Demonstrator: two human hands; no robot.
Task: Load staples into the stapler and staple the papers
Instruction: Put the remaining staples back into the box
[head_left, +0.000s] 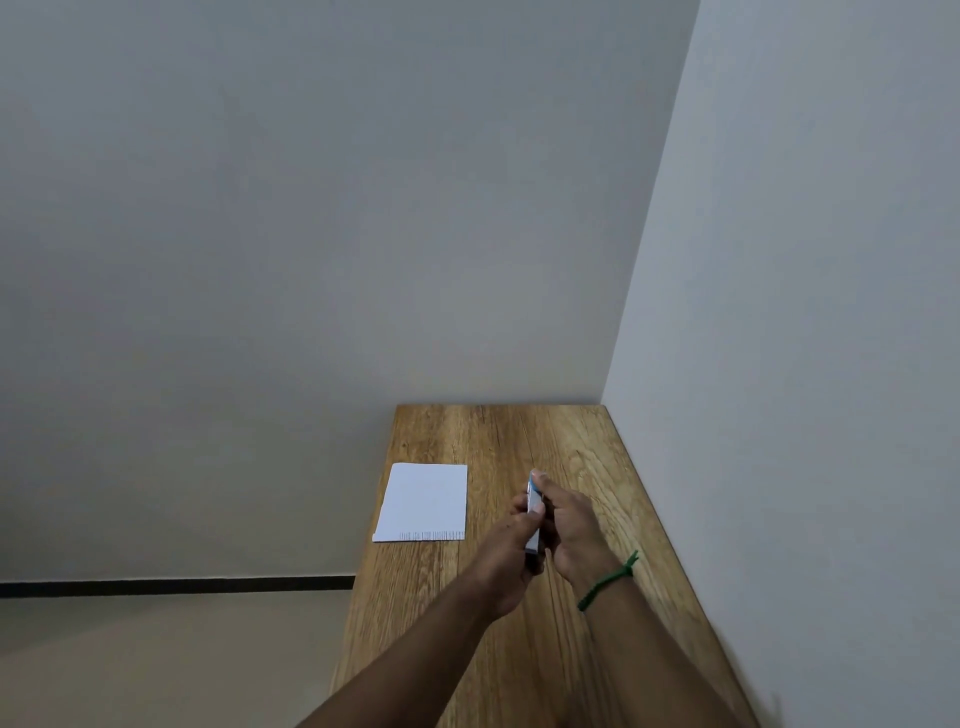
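A small light-blue and white stapler (533, 512) is held upright above the wooden table (519, 431), between both hands. My left hand (506, 556) grips its lower part from the left. My right hand (569, 525), with a green thread on the wrist, pinches its upper end from the right. Much of the stapler is hidden by the fingers, and I cannot see any staples. A white stack of papers (423, 503) lies flat on the table to the left of the hands, with a printed strip along its near edge.
The narrow table stands in a corner, with a wall (805, 364) running along its right side and another behind its far edge. Its left edge drops off to the floor (156, 665). Bare wood lies beyond and in front of the hands.
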